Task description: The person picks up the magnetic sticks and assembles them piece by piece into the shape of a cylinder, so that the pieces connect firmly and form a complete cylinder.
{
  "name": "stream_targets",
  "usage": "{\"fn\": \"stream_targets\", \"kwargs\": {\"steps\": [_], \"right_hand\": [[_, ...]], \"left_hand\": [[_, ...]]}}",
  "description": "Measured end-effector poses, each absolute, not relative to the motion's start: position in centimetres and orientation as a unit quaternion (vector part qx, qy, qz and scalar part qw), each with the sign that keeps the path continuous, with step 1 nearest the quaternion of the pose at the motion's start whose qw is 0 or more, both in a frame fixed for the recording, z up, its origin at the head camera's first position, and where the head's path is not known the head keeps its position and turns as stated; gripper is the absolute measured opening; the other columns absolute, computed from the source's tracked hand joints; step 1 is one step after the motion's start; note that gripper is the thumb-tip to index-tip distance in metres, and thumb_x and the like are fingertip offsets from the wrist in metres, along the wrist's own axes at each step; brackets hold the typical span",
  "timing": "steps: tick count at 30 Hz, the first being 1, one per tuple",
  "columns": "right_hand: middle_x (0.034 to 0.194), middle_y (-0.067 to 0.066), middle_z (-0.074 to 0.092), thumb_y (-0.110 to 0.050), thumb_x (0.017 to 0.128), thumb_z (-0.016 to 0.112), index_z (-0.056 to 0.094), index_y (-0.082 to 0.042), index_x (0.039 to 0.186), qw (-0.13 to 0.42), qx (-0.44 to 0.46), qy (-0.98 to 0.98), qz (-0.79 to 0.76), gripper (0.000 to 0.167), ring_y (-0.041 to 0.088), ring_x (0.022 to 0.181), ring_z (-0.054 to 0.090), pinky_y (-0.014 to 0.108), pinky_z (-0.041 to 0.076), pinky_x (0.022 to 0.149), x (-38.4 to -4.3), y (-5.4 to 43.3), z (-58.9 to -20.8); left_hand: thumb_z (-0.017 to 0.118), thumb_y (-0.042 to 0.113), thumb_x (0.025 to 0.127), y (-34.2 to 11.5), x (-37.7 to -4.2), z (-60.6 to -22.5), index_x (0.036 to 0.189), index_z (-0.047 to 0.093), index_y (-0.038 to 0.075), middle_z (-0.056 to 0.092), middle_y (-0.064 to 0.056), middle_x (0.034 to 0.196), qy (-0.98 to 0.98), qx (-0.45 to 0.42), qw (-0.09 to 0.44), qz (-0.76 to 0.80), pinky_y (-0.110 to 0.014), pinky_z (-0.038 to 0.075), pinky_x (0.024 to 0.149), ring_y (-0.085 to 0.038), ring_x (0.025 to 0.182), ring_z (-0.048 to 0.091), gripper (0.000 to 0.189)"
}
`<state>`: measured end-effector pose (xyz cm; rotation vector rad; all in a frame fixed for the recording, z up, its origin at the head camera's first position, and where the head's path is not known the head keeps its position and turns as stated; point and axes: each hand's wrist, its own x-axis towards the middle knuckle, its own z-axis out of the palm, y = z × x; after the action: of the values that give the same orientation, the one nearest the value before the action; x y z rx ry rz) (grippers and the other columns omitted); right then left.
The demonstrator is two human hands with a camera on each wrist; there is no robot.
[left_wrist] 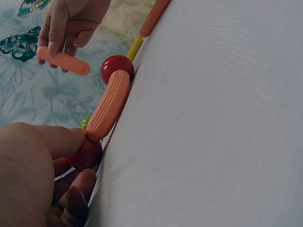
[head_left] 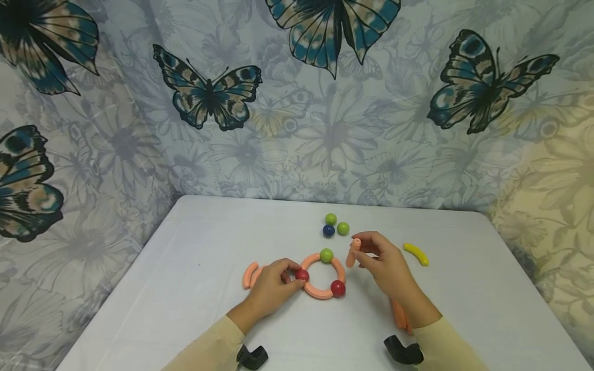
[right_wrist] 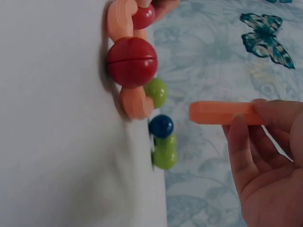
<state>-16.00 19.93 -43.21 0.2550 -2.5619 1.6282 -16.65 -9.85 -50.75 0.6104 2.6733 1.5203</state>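
Note:
A ring of three orange curved pieces (head_left: pixel 317 293) lies on the white table, joined by a green ball (head_left: pixel 326 255) at the far side and two red balls. My left hand (head_left: pixel 271 286) pinches the left red ball (head_left: pixel 302 275) between thumb and fingers. The other red ball (head_left: pixel 338 288) sits at the ring's near right. To the right of the ring, my right hand (head_left: pixel 382 260) holds a ridged orange stick (right_wrist: pixel 222 112) by one end, raised above the table in the right wrist view. Its other end is free.
Two green balls (head_left: pixel 343 228) and a dark blue ball (head_left: pixel 328 231) cluster behind the ring. Beyond my right hand lies a yellow curved piece (head_left: pixel 416 254). Orange curved pieces (head_left: pixel 249 274) lie beside my left hand, and orange sticks (head_left: pixel 399 315) partly under my right forearm.

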Motion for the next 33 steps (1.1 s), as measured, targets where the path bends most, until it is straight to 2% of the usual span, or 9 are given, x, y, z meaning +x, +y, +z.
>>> {"fn": "stream_targets", "kwargs": {"steps": [6, 11, 15, 20, 27, 33], "right_hand": [[0.12, 0.011, 0.071, -0.002, 0.104, 0.075, 0.065, -0.003, 0.13, 0.05, 0.102, -0.838, 0.534, 0.028, 0.03, 0.109, 0.07, 0.031, 0.062, 0.081, -18.0, 17.7, -43.2], [0.119, 0.009, 0.07, -0.006, 0.104, 0.076, 0.065, -0.005, 0.128, 0.038, 0.095, -0.846, 0.524, 0.026, 0.029, 0.111, 0.069, 0.033, 0.062, 0.081, -19.6, 16.4, -43.1], [0.119, 0.008, 0.071, -0.009, 0.105, 0.075, 0.064, -0.005, 0.13, 0.031, 0.095, -0.846, 0.523, 0.027, 0.029, 0.112, 0.068, 0.035, 0.062, 0.081, -20.7, 15.8, -43.0], [0.119, 0.01, 0.07, -0.008, 0.106, 0.074, 0.064, -0.003, 0.131, 0.022, 0.097, -0.848, 0.521, 0.028, 0.03, 0.111, 0.068, 0.036, 0.062, 0.079, -21.3, 15.6, -43.2], [0.123, 0.01, 0.07, -0.009, 0.107, 0.073, 0.064, -0.005, 0.133, 0.004, 0.088, -0.859, 0.504, 0.028, 0.031, 0.115, 0.066, 0.034, 0.061, 0.08, -21.4, 15.6, -43.8], [0.124, 0.008, 0.069, -0.012, 0.107, 0.074, 0.064, -0.006, 0.136, 0.003, 0.085, -0.866, 0.492, 0.032, 0.032, 0.118, 0.065, 0.046, 0.059, 0.089, -21.5, 15.6, -43.9]], "left_hand": [[0.086, 0.023, 0.098, -10.0, -16.6, -50.8, 0.118, 0.075, 0.011, 0.061, 0.005, 0.088, 0.852, 0.189, 0.007, 0.487, -0.027, 0.049, 0.062, -0.01, 0.073, 0.057, 0.026], [0.086, 0.027, 0.098, -10.1, -16.7, -50.7, 0.119, 0.076, 0.015, 0.062, 0.007, 0.088, 0.855, 0.183, 0.016, 0.485, -0.028, 0.05, 0.064, -0.011, 0.074, 0.058, 0.026], [0.086, 0.023, 0.098, -10.0, -16.8, -50.8, 0.119, 0.076, 0.014, 0.062, 0.007, 0.088, 0.854, 0.184, 0.014, 0.485, -0.027, 0.05, 0.062, -0.011, 0.073, 0.058, 0.025], [0.086, 0.02, 0.098, -9.9, -16.7, -50.7, 0.119, 0.076, 0.014, 0.062, 0.007, 0.088, 0.854, 0.186, 0.017, 0.486, -0.027, 0.049, 0.062, -0.01, 0.072, 0.057, 0.024], [0.086, 0.018, 0.097, -9.7, -16.7, -50.6, 0.118, 0.076, 0.015, 0.062, 0.007, 0.085, 0.855, 0.186, 0.014, 0.484, -0.027, 0.048, 0.062, -0.01, 0.071, 0.057, 0.023], [0.086, 0.018, 0.098, -9.9, -16.8, -50.7, 0.117, 0.076, 0.013, 0.062, 0.006, 0.087, 0.853, 0.19, 0.007, 0.486, -0.027, 0.049, 0.061, -0.01, 0.072, 0.056, 0.022]]}}
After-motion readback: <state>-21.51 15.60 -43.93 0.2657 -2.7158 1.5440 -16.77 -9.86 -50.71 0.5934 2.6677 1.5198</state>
